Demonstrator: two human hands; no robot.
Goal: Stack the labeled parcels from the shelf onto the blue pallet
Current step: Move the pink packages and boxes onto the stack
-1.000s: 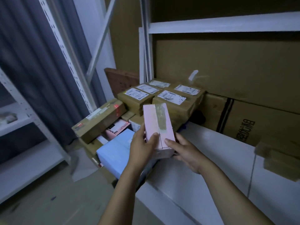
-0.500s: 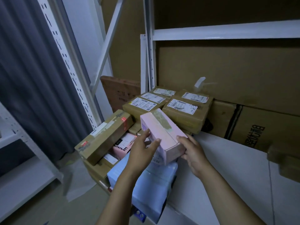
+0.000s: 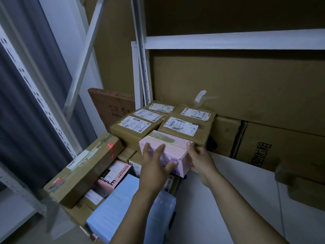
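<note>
Holds pink box (image 3: 175, 152) just before labeled parcels (image 3: 182, 128). Presses left hand (image 3: 154, 164) on near face, fingers straight. Grips right end with right hand (image 3: 200, 160), fingers curled.

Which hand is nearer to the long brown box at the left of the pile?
Left. The left hand lies on the pink box, right of the long brown box; the right hand grips the pink box's farther end.

The small pink cardboard box (image 3: 175, 152) bears purple lettering; the brown cardboard parcels (image 3: 128, 133) carry white barcoded labels; the flat wrapped package (image 3: 114, 208) is pale blue.
</note>
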